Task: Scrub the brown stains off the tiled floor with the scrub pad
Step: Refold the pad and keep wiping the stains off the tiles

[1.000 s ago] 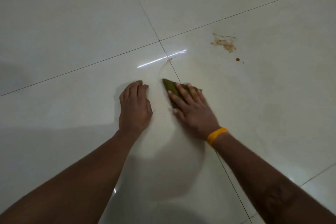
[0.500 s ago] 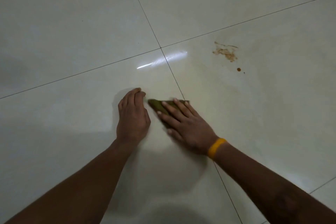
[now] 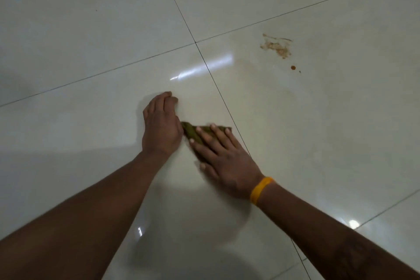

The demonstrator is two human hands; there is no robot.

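My right hand [image 3: 223, 160], with a yellow band at the wrist, presses flat on a green scrub pad [image 3: 192, 130] against the glossy white tiled floor [image 3: 91, 29]. Most of the pad is hidden under my fingers. My left hand [image 3: 160, 124] rests palm down on the floor just left of the pad, its fingers curled at the tips, touching the pad's left corner. A smeared brown stain [image 3: 276, 46] lies on the tile to the far right, with a small brown spot [image 3: 293, 67] below it. Both are well away from the pad.
Dark grout lines [image 3: 218, 88] cross just beyond my hands and one runs under my right hand. A bright light reflection [image 3: 204, 69] glares on the floor ahead of my left hand.
My right hand has slid the pad toward me and to the left, across the grout line, up against my left hand. My left hand has stayed planted.
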